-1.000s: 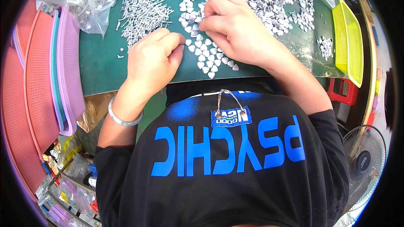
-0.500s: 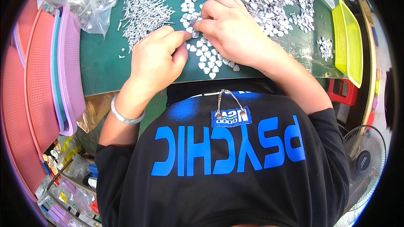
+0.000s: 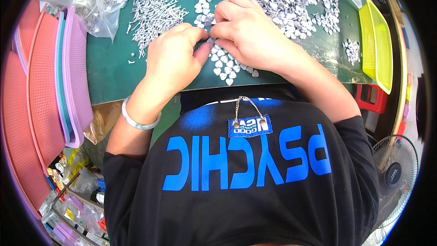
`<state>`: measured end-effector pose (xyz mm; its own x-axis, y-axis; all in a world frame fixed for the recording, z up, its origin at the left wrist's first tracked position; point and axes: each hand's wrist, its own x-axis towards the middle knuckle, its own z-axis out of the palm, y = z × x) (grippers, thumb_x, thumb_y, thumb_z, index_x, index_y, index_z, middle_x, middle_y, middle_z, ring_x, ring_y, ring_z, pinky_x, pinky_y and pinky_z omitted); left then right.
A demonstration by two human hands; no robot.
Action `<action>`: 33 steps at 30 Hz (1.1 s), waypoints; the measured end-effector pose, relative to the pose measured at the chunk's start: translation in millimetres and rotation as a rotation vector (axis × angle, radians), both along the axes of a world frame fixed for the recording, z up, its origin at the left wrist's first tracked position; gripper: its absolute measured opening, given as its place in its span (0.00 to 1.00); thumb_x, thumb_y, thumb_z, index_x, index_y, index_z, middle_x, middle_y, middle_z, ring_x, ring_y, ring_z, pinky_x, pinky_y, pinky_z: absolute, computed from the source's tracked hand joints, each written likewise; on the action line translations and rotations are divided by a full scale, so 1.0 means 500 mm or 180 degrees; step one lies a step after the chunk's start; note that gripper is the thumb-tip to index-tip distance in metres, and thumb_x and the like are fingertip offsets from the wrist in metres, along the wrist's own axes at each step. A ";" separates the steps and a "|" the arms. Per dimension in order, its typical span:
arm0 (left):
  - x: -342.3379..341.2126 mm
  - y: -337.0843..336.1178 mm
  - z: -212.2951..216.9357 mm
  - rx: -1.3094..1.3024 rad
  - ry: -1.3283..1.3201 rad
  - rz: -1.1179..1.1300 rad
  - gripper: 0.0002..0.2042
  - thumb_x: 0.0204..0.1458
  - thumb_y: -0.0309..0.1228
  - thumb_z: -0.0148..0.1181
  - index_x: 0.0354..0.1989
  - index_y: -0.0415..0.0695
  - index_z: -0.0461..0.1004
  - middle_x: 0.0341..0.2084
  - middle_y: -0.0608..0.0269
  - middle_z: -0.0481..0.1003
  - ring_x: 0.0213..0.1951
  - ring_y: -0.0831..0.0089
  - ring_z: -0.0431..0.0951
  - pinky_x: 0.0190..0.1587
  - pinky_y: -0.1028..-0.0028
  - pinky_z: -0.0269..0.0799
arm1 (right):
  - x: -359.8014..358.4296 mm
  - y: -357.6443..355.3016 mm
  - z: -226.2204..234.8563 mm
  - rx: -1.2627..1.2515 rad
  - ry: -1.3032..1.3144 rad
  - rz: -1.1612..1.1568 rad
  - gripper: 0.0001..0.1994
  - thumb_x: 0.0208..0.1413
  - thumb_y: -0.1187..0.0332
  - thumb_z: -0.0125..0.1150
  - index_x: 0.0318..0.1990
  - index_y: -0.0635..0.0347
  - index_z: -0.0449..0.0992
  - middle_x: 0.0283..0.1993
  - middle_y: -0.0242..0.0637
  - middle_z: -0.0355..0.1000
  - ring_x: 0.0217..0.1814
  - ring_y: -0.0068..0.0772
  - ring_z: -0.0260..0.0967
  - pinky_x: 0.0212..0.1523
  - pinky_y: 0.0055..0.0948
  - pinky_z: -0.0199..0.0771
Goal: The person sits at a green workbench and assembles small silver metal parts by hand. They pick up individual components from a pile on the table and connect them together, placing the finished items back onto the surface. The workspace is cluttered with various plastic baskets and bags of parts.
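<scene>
My left hand (image 3: 175, 57) and my right hand (image 3: 248, 34) meet above the green table, both closed, thumb against index finger. Between their fingertips shows a small silvery heart-shaped piece (image 3: 210, 40), mostly covered by the fingers. Just below the right fingers lies a scatter of loose heart-shaped pieces (image 3: 224, 67). Beyond my right hand spreads a large heap of the same silver hearts (image 3: 287, 2). To the far left of my left hand is a pile of thin silvery pin-like pieces (image 3: 157, 16), apart from the hand.
A clear plastic bag (image 3: 102, 11) of silver pieces lies on the table (image 3: 107, 75) at the far left. Stacked perforated baskets (image 3: 75, 77) stand left; a yellow-green basket (image 3: 377, 48) sits right beside a small heart pile (image 3: 351, 51). A fan (image 3: 393, 175) and red stool (image 3: 371, 99) are at right.
My left hand has shifted slightly right, its thumb rising to the fingertips. Both hands' fingertips are now together around the small heart piece.
</scene>
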<state>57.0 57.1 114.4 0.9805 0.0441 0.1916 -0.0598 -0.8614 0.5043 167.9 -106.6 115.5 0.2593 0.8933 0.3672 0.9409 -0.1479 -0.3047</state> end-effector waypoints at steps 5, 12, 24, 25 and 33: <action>0.004 -0.010 -0.010 -0.0184 -0.0145 0.0066 0.06 0.45 0.27 0.67 0.31 0.42 0.79 0.21 0.61 0.72 0.21 0.69 0.72 0.27 0.69 0.68 | -0.004 0.002 -0.001 -0.0026 0.0010 -0.0094 0.04 0.44 0.71 0.65 0.29 0.57 0.80 0.38 0.35 0.70 0.44 0.39 0.65 0.47 0.38 0.66; 0.007 0.000 0.015 -0.0570 0.0651 0.0201 0.04 0.48 0.28 0.62 0.28 0.42 0.76 0.26 0.57 0.77 0.31 0.58 0.78 0.35 0.63 0.73 | -0.010 0.000 -0.001 -0.0104 0.0068 -0.0155 0.04 0.44 0.70 0.61 0.28 0.55 0.81 0.38 0.35 0.71 0.48 0.40 0.65 0.48 0.39 0.65; 0.008 -0.001 0.012 -0.0255 0.0366 0.0144 0.05 0.47 0.30 0.63 0.31 0.43 0.78 0.27 0.58 0.77 0.33 0.58 0.79 0.36 0.62 0.74 | -0.011 -0.002 0.002 -0.0014 0.0074 -0.0220 0.03 0.45 0.75 0.60 0.29 0.59 0.78 0.39 0.36 0.70 0.45 0.42 0.64 0.48 0.39 0.65; 0.009 -0.003 0.007 -0.0235 0.0354 0.0164 0.06 0.47 0.30 0.63 0.31 0.43 0.78 0.28 0.58 0.78 0.33 0.58 0.79 0.36 0.62 0.74 | -0.011 -0.002 0.002 0.0040 0.0048 -0.0222 0.02 0.46 0.76 0.60 0.29 0.60 0.77 0.40 0.36 0.69 0.43 0.42 0.64 0.47 0.39 0.65; 0.018 -0.013 0.016 -0.0391 0.0531 0.0243 0.05 0.47 0.30 0.63 0.31 0.44 0.78 0.29 0.58 0.78 0.34 0.58 0.79 0.37 0.62 0.74 | -0.007 -0.008 0.011 -0.0080 0.0000 -0.0307 0.02 0.47 0.77 0.59 0.29 0.60 0.77 0.39 0.36 0.69 0.44 0.41 0.64 0.48 0.38 0.65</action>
